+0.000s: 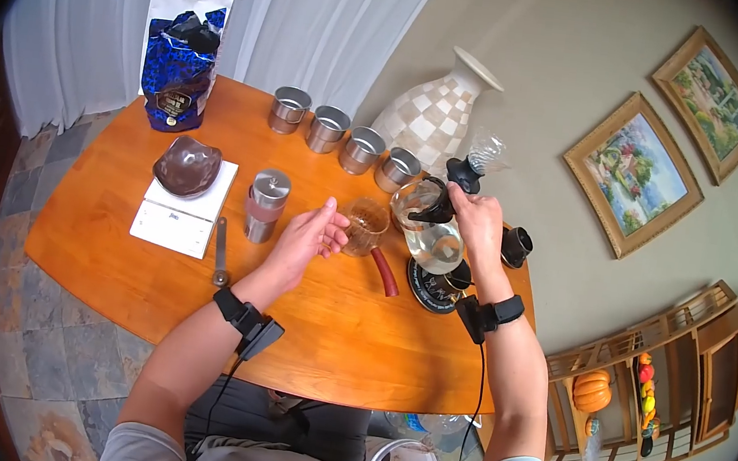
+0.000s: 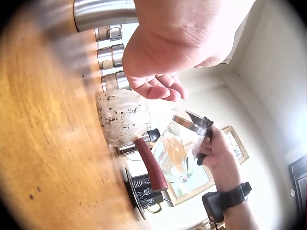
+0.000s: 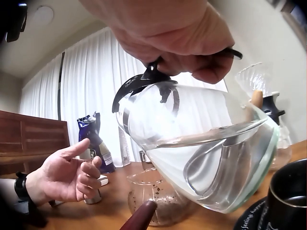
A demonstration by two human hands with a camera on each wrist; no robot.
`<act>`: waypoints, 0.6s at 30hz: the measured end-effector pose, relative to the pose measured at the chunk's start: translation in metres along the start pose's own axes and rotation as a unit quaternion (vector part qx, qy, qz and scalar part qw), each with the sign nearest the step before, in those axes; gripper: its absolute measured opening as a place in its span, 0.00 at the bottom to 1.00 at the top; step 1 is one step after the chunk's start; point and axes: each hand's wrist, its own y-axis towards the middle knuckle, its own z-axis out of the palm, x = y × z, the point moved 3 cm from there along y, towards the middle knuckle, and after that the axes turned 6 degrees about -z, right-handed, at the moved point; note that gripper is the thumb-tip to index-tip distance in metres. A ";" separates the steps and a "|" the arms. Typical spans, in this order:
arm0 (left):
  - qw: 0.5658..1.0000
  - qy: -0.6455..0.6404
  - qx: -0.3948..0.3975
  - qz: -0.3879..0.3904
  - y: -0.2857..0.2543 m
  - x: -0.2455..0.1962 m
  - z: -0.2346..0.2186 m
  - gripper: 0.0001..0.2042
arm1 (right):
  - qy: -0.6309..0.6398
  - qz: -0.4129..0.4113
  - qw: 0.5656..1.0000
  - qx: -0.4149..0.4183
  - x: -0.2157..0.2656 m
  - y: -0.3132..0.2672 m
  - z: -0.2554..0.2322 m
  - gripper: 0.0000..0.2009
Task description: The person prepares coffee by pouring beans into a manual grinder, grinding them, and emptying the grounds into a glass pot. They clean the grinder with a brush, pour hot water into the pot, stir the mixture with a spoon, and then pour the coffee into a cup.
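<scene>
My right hand grips the black handle of a glass coffee carafe partly filled with clear water. The carafe is tilted, its spout toward a small glass pot. Dark specks cling to that pot's wall, seen also in the left wrist view; its dark red handle points toward me. My left hand is beside the pot on its left, fingers loosely bent and holding nothing. Just right of the pot, partly behind the carafe, a black cup stands on a black saucer.
Left of my left hand stand a steel grinder, a metal scoop and a white scale bearing a brown bowl. Several steel cups line the back, before a checkered vase. A blue coffee bag stands far left.
</scene>
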 end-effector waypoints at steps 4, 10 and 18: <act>1.000 -0.002 -0.003 0.003 0.000 -0.001 0.000 0.23 | 0.011 -0.009 1.000 -0.005 -0.002 0.000 0.006 0.26; 1.000 -0.008 -0.005 0.002 0.001 0.000 0.000 0.24 | -0.017 -0.027 0.999 0.011 0.006 -0.002 0.006 0.26; 1.000 -0.015 -0.007 0.009 0.003 0.002 -0.002 0.25 | -0.035 -0.031 0.999 0.019 0.012 -0.002 0.007 0.25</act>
